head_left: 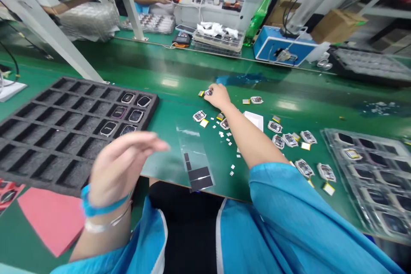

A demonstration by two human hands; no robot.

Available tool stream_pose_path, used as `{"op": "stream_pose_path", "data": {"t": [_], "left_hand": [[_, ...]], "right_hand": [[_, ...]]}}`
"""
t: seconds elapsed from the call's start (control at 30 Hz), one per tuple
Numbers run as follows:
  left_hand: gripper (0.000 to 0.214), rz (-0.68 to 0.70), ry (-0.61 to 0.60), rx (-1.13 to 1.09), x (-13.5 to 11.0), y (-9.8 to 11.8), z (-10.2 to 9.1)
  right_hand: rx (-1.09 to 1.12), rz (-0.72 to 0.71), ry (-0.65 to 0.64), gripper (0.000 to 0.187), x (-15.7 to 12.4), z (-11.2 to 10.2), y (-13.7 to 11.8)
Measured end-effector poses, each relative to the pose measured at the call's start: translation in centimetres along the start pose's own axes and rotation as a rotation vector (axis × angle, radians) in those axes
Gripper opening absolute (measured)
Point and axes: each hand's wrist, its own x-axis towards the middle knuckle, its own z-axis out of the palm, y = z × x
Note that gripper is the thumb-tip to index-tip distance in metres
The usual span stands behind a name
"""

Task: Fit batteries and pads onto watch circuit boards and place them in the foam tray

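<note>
Left hand (123, 158) hangs loose and empty while the right hand (218, 95) pinches a watch module (209, 92) at the surface's (170, 115) far middle, likely light and fragile, best held by its rim.

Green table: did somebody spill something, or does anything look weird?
Maybe: tiny white pieces lie scattered beside the clear film, lower in view than the right hand. Being in no neat row, they look spilled; that may be intended.

Bright glare on green tabletop (289, 106)
</note>
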Motion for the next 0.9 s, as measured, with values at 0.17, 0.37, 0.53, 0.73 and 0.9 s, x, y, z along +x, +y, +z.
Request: {"op": "stream_pose_path", "data": {"t": [0.17, 0.37, 0.53, 0.73, 0.9], "left_hand": [[0.044, -0.267, -0.003, 0.075, 5.8, -6.0, 2.4], [0.05, -0.454, -0.55, -0.165, 6.2, -7.6, 5.2], [0.055, -0.393, -0.444, -0.153, 3.9, -7.8, 5.7], [0.05, -0.096, -0.323, -0.079, 1.2, -8.3, 5.3], [0.051, 0.083, -0.272, 0.049, 0.2, -8.8, 5.0]], "right_hand": [[0.266, -0.569, 0.183, 0.04, -7.3, -3.4, -0.5], [0.503, -0.785, 0.236, 0.038, -18.2, -4.8, -1.4], [0.488, -0.59, 0.384, 0.019, -22.0, -4.3, -1.9], [0.455, -0.577, 0.547, 0.009, -23.8, -3.1, -3.2], [0.351, -0.643, 0.645, 0.01, -24.3, -2.8, -3.5]]}}
